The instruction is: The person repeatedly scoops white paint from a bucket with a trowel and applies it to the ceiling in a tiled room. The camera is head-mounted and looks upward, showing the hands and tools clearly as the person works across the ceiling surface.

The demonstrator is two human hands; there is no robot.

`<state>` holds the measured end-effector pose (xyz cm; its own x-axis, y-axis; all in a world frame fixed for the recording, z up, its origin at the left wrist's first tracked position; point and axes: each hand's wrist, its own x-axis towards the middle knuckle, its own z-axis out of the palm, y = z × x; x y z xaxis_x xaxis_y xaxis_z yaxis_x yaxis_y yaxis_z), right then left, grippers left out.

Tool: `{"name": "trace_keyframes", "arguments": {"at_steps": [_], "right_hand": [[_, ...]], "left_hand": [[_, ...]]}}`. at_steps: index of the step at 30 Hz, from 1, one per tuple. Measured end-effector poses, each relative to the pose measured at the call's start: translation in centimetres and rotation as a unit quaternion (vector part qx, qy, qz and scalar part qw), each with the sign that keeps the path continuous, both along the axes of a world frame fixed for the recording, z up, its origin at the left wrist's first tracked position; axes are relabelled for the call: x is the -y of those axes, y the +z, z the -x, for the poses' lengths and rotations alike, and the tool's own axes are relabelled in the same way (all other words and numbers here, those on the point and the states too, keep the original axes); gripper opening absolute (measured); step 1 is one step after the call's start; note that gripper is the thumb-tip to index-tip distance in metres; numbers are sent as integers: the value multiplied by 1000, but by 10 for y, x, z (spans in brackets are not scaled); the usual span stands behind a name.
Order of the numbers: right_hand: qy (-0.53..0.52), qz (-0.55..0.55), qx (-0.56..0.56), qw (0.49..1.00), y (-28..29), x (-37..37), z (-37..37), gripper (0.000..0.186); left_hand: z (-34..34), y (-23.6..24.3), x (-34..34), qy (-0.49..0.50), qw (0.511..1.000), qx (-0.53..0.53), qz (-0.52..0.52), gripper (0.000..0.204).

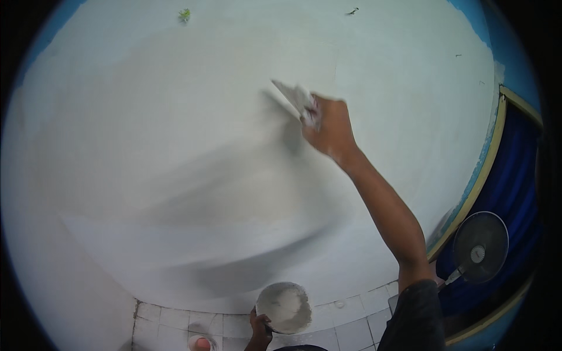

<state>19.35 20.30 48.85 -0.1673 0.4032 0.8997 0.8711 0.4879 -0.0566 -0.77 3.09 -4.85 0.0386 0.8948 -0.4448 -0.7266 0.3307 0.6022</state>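
My right hand [335, 130] is raised in front of a white-coated wall [175, 105], its fingers wrapped round a putty knife [297, 99]. White paste smears the tool, and its blade points up and left. I cannot tell whether the blade touches the wall. Low in front of me, my left hand [259, 323] grips the rim of a round bowl [263, 295] on its left side. Pale putty [288, 303] coats the inside of the bowl. Shadows of my arm and the bowl fall across the wall.
White tiles [351, 319] cover the floor below the wall. A standing fan [480, 248] is at the right, before a dark blue curtain [515, 169] in a yellow frame [489, 175]. A white container [193, 341] with something orange-pink stands at the lower left.
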Motion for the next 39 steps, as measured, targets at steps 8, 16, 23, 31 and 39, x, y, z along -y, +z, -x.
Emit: {"name": "trace_keyframes", "arguments": {"at_steps": [8, 16, 23, 31, 39], "right_hand": [[273, 54, -306, 910, 97, -83, 2, 24], [125, 96, -275, 948, 83, -70, -91, 23], [-48, -29, -245, 968, 72, 8, -155, 26], [-129, -196, 78, 969, 63, -25, -82, 44], [-181, -32, 177, 967, -45, -48, -67, 33]], "left_hand": [[-6, 14, 1, 5, 999, -38, -2, 85], [0, 5, 0, 1, 999, -26, 24, 87], [-12, 9, 2, -43, 997, -52, 36, 86], [-20, -7, 0, -64, 995, -65, 36, 85], [-25, -14, 11, -16, 994, -52, 90, 85]]}}
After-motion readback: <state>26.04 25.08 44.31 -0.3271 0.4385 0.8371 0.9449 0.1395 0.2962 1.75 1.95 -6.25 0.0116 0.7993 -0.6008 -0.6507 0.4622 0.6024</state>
